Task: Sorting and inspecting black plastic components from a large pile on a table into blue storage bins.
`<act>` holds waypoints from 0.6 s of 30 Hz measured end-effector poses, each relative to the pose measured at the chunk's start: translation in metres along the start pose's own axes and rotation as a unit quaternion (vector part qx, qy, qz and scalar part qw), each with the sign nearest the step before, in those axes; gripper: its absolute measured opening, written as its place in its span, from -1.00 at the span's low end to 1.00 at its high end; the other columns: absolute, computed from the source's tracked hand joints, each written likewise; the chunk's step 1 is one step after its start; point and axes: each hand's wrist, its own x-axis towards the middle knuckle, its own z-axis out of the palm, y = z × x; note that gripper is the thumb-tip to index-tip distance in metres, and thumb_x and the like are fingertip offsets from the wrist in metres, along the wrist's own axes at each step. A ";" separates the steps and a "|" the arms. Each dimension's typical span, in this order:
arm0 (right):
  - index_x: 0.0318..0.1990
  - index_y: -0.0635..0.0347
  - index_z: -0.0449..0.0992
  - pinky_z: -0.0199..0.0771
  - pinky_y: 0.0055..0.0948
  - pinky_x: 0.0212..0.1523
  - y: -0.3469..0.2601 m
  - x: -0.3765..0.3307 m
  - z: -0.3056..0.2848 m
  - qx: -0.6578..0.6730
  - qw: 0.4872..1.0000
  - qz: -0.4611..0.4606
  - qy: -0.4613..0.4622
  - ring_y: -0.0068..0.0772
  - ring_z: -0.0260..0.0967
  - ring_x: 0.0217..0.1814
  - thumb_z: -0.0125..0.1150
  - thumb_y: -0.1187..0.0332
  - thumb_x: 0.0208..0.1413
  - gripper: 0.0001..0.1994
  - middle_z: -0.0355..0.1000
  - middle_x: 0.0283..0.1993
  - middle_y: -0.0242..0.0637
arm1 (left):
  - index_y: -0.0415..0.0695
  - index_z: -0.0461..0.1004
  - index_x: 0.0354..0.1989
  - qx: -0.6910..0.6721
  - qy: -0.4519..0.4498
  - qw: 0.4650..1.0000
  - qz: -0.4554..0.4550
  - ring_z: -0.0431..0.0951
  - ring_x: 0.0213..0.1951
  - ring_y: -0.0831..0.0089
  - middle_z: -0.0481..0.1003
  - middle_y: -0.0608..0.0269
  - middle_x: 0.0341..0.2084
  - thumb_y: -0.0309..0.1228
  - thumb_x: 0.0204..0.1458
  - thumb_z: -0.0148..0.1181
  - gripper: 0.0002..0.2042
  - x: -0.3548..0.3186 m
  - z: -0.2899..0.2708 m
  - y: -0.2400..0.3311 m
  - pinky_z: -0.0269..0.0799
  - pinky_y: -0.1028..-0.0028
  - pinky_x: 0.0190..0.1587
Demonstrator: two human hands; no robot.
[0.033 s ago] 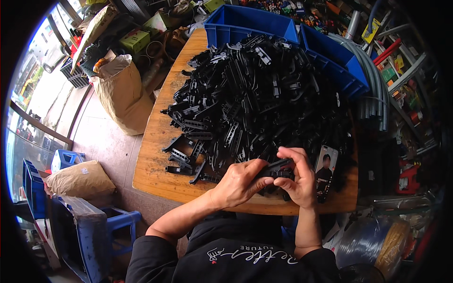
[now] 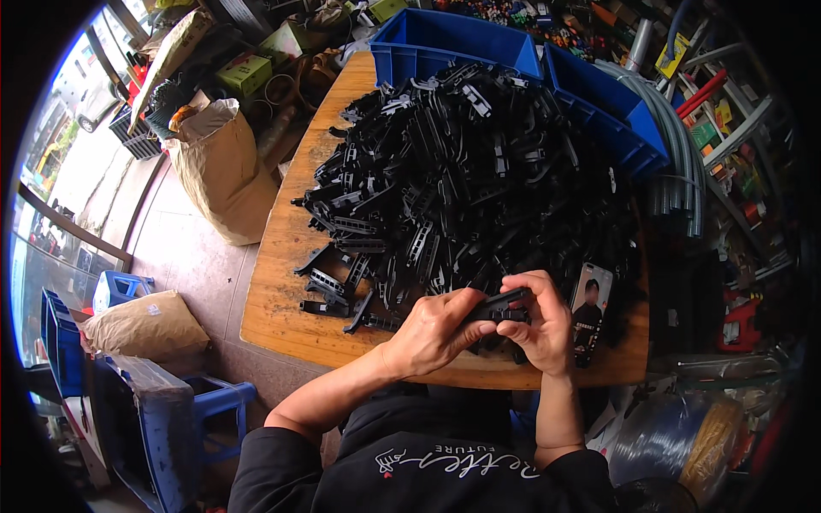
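Black plastic strip, ribbed, long axis roughly left-right, pinched by left hand and right hand above wooden table.

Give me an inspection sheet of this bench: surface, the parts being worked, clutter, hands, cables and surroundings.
Surface: wooden table, bare along its left and near edges.
Job's things: black plastic part held between both hands; large heap of black plastic parts covers most of the table.
Clutter: phone lying right of the hands; two blue bins at the far edge.
Hands: left hand and right hand both grip the part, above the near edge.
Cables: grey conduit bundle at right.
Surroundings: brown sack on the floor at left; blue stool; shelves of goods at right.
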 end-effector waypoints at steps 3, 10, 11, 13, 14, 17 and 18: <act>-0.14 0.27 0.40 0.39 -0.63 -0.29 0.005 -0.008 0.002 0.110 0.991 0.071 0.006 -0.57 0.36 -0.28 0.39 0.13 -0.10 -0.53 0.34 -0.21 -0.29 | -0.32 0.38 -0.23 0.005 -0.013 1.000 -0.014 0.45 -0.54 0.09 0.41 0.01 -0.54 -0.31 0.05 0.18 -0.71 -0.003 0.001 0.000 0.33 0.33 -0.49; -0.22 0.28 0.39 0.32 -0.60 -0.28 0.012 -0.010 -0.001 0.028 0.999 0.013 -0.012 -0.54 0.29 -0.32 0.38 0.10 -0.09 -0.55 0.34 -0.32 -0.30 | -0.30 0.36 -0.27 -0.025 0.006 1.000 0.007 0.47 -0.55 0.04 0.40 0.01 -0.59 -0.32 0.09 0.12 -0.75 -0.011 0.011 0.003 0.34 0.31 -0.52; -0.24 0.28 0.39 0.32 -0.60 -0.29 0.013 -0.009 -0.002 0.017 1.000 -0.007 -0.021 -0.53 0.30 -0.32 0.38 0.11 -0.09 -0.56 0.35 -0.31 -0.28 | -0.31 0.37 -0.24 -0.020 -0.001 1.000 -0.001 0.47 -0.54 0.08 0.41 0.01 -0.57 -0.30 0.08 0.14 -0.72 -0.012 0.011 0.003 0.34 0.33 -0.51; -0.24 0.28 0.39 0.33 -0.60 -0.29 0.010 -0.005 -0.005 0.011 1.000 -0.019 -0.020 -0.52 0.30 -0.32 0.38 0.12 -0.09 -0.57 0.35 -0.32 -0.27 | -0.31 0.36 -0.18 -0.010 -0.002 1.000 0.001 0.49 -0.52 0.13 0.43 0.03 -0.53 -0.28 0.02 0.21 -0.66 -0.009 0.010 0.002 0.36 0.36 -0.48; -0.24 0.28 0.39 0.34 -0.60 -0.30 0.007 -0.005 -0.006 0.005 0.999 -0.029 -0.019 -0.51 0.31 -0.32 0.38 0.14 -0.10 -0.58 0.36 -0.32 -0.26 | -0.31 0.36 -0.18 -0.011 -0.002 1.000 0.001 0.49 -0.52 0.13 0.43 0.03 -0.53 -0.28 0.02 0.21 -0.66 -0.006 0.008 0.003 0.36 0.36 -0.48; -0.24 0.27 0.41 0.36 -0.59 -0.30 0.000 0.001 -0.007 -0.041 0.997 -0.055 -0.027 -0.48 0.34 -0.30 0.40 0.18 -0.11 -0.60 0.36 -0.30 -0.24 | -0.28 0.39 -0.20 0.037 -0.062 0.997 -0.008 0.51 -0.52 0.19 0.46 0.08 -0.52 -0.35 -0.12 0.33 -0.64 0.007 -0.007 0.013 0.37 0.38 -0.50; -0.24 0.27 0.41 0.37 -0.58 -0.30 -0.002 0.002 -0.006 -0.052 0.996 -0.063 -0.026 -0.47 0.34 -0.30 0.40 0.18 -0.12 -0.60 0.36 -0.29 -0.24 | -0.28 0.39 -0.20 0.039 -0.060 0.997 -0.007 0.51 -0.52 0.19 0.46 0.08 -0.52 -0.35 -0.12 0.33 -0.64 0.006 -0.006 0.009 0.37 0.38 -0.50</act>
